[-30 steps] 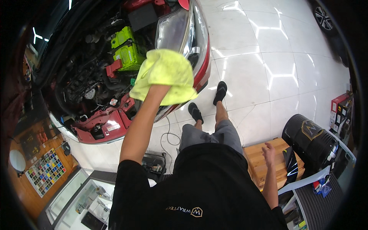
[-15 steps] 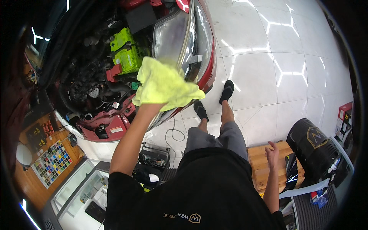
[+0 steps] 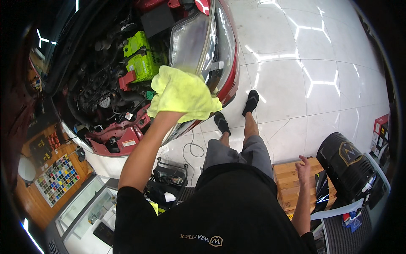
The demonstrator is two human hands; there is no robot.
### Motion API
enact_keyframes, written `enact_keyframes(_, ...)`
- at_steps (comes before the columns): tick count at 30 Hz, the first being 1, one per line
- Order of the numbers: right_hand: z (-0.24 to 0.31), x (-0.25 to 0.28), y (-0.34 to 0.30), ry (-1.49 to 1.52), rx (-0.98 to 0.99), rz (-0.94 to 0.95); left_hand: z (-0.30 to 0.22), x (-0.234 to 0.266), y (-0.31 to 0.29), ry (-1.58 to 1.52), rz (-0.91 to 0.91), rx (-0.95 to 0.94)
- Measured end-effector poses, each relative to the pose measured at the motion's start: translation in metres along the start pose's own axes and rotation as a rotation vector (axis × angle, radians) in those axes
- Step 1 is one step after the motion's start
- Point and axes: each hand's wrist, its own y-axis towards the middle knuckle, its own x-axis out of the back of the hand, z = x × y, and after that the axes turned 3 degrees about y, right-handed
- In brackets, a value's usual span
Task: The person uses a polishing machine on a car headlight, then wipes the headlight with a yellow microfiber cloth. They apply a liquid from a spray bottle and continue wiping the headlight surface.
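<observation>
A: Left hand status?
B: Buried under the yellow cloth, fingers hidden so I can't tell the grip. Cloth is pressed on the lower edge of the headlight of the red car.
A: Change?
B: It slid up off the bumper onto the lens over the last second. Wiping looks underway.
A: Right hand?
B: Spread loose, resting on the wooden crate.

Cloth lies on the headlight, left hand under it. Engine bay sits left of the headlight; wooden crate, touched by the right hand, sits well right, below it.
</observation>
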Motion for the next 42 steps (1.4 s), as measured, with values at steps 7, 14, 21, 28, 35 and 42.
enact_keyframes(7, -0.017, -0.004, 0.001, 0.008, 0.003, 0.037, 0.044, -0.12, 0.051, -0.583, -0.624, 0.025)
enact_keyframes(14, -0.026, -0.013, -0.004, -0.033, -0.028, -0.026, 0.017, -0.185, -0.028, -0.63, -0.848, -0.061)
enact_keyframes(21, -0.017, -0.025, -0.018, -0.13, -0.027, 0.013, 0.025, -0.145, 0.051, 0.098, -0.611, -0.112)
enact_keyframes(28, 0.001, -0.005, -0.017, -0.045, -0.036, 0.056, 0.03, -0.158, 0.063, -0.664, -0.701, 0.089)
enact_keyframes(35, 0.008, 0.014, 0.035, -0.372, 0.094, 0.054, 0.025, -0.161, 0.06, -0.713, -0.661, 0.004)
enact_keyframes(42, 0.122, -0.02, 0.063, -0.368, 0.12, 0.165, 0.013, -0.177, 0.03, -0.868, -0.907, 0.065)
